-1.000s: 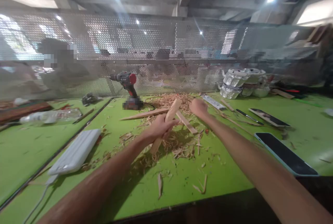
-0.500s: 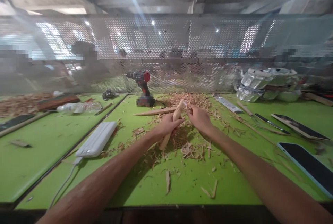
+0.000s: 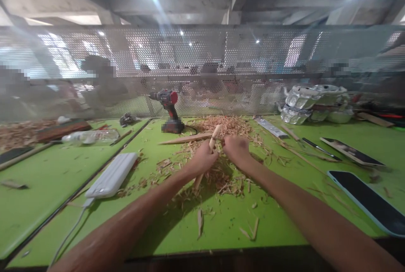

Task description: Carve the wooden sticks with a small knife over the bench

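Just brought right hand [image 3: 236,147] in beside the pale, slim wooden stick [image 3: 215,133], from apart over the shavings a second ago. Since the last look, dropped it slightly down from the stick's upper tip. Means having two hands at the same piece now, close below that tip, rather than one.

Gripping the stick in left hand [image 3: 204,158], wrapped round its middle. Tilted, with upper end leaning away toward the back edge and lower end poking out below the grip. Holding it above mid-bench, over curly tan wood shavings [image 3: 228,122], between front and back edges of the bright green bench [image 3: 228,230].

Keeping right hand closed like a fist. Can't tell what it grips, or whether it touches the stick.

Near the back edge, left of the shavings: seeing black-and-red cordless drill [image 3: 171,111], upright. Just in front of it: long tapered wooden strip [image 3: 186,138], lying partly across the shavings. Toward the right front corner: black-screened phone with light-blue edge [image 3: 363,200].
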### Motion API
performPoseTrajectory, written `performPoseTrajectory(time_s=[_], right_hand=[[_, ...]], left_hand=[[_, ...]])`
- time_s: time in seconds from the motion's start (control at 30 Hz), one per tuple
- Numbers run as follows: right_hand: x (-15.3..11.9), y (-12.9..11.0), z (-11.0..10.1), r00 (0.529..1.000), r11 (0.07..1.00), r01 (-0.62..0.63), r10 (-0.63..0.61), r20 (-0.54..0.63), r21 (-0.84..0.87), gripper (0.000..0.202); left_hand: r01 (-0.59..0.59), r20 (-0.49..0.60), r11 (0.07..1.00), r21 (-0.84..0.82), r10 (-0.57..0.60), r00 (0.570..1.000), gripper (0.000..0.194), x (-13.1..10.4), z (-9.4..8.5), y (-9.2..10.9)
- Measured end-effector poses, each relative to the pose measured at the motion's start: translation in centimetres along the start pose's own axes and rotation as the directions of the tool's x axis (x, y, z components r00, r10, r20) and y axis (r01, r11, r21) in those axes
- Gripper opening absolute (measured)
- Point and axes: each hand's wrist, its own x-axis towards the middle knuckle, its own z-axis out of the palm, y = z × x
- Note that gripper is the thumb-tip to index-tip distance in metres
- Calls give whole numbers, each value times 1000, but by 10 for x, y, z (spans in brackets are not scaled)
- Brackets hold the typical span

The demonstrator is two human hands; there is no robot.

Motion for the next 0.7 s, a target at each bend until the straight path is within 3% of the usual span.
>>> performPoseTrajectory(time_s=[0.1, 0.43, 0.7], right_hand=[[-1, -3, 6, 997, 1000, 21, -20, -78, 16, 37], [-2, -6, 12, 995, 997, 80, -80, -63, -2, 35], [1, 1, 6, 996, 998, 52, -54, -75, -29, 34]], left_hand=[[-14, -22, 999, 42, 15, 1000, 13, 0, 3, 1], [37, -91, 999, 15, -36, 995, 16, 0, 8, -7], [10, -80, 984, 180, 4, 997, 21, -11, 8, 9]])
